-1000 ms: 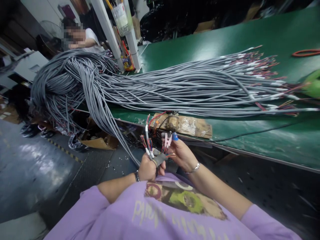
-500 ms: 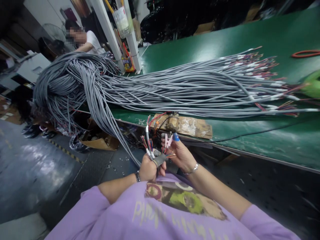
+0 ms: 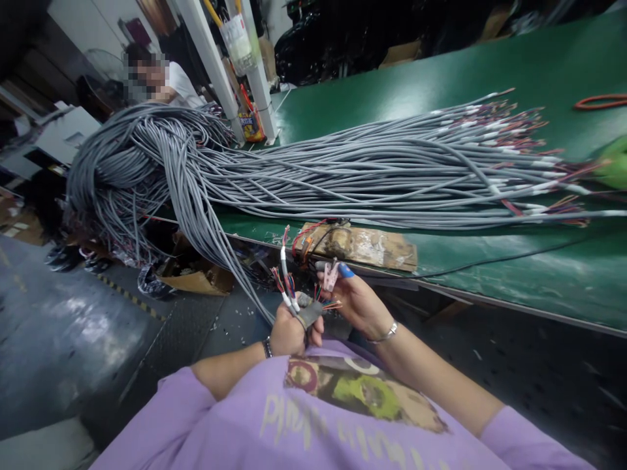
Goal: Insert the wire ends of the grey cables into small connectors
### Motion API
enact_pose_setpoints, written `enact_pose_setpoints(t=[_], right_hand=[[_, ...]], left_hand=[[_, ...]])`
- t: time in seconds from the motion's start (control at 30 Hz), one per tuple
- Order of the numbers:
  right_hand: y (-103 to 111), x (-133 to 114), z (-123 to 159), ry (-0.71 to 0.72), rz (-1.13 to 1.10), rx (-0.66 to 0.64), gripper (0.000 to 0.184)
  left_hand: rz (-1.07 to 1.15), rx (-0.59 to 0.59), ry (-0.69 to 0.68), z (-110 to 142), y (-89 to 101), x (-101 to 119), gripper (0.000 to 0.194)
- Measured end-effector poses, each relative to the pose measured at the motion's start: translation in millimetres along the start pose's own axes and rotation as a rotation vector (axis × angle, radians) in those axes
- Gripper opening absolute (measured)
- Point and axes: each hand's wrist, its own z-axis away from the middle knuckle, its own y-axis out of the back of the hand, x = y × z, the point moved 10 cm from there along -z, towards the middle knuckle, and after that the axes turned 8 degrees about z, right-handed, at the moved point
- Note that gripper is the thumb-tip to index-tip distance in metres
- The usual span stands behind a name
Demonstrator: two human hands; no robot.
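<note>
The green table point(image 3: 539, 281) is partly covered by a heap of grey cables point(image 3: 343, 170), with a board point(image 3: 375, 247) set at its near edge. In front of that edge, by the left hand point(image 3: 288, 331) cable ends point(image 3: 310, 316) are clasped, and by the right hand point(image 3: 361, 308) a pink clip point(image 3: 330, 277) is pinched near their coloured wires point(image 3: 334, 305).

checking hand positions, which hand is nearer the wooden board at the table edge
Right. The right hand, holding a pink clip, is just below the wooden board in view; the left hand, gripping grey cables, is lower and farther left.
</note>
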Motion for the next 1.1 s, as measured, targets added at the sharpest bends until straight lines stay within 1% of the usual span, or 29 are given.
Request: enact_pose_setpoints(t=[0.2,0.4,0.57,0.63,0.73,0.9,1.0,1.1], right_hand=[[0,1,-1,0.003,-0.010,-0.002,0.028],[3,1,-4,0.026,-0.011,0.014,0.026],[4,4,-1,0.014,0.001,0.012,0.035],[2,4,1,0.000,0.014,-0.018,0.036],[-3,4,6,-0.029,0.036,-0.100,0.038],[0,5,14,-0.098,0.120,-0.170,0.041],[1,4,16,-0.126,0.172,-0.173,0.043],[1,1,11,-0.125,0.159,-0.123,0.041]], left_hand=[[0.030,0.033,-0.007,-1,-1.2,5,0.050],[-0.040,0.034,0.029,-4,0.2,0,0.048],[-0.061,0.016,0.041,-5,-0.5,-3,0.048],[-0.058,0.001,0.034,-4,-0.8,-3,0.048],[-0.056,-0.007,0.019,-2,1.0,-2,0.047],[-0.061,0.003,0.012,0,5.7,-2,0.047],[-0.057,-0.004,0.011,0,4.4,-1,0.047],[-0.027,-0.023,0.012,1,0.1,0,0.047]])
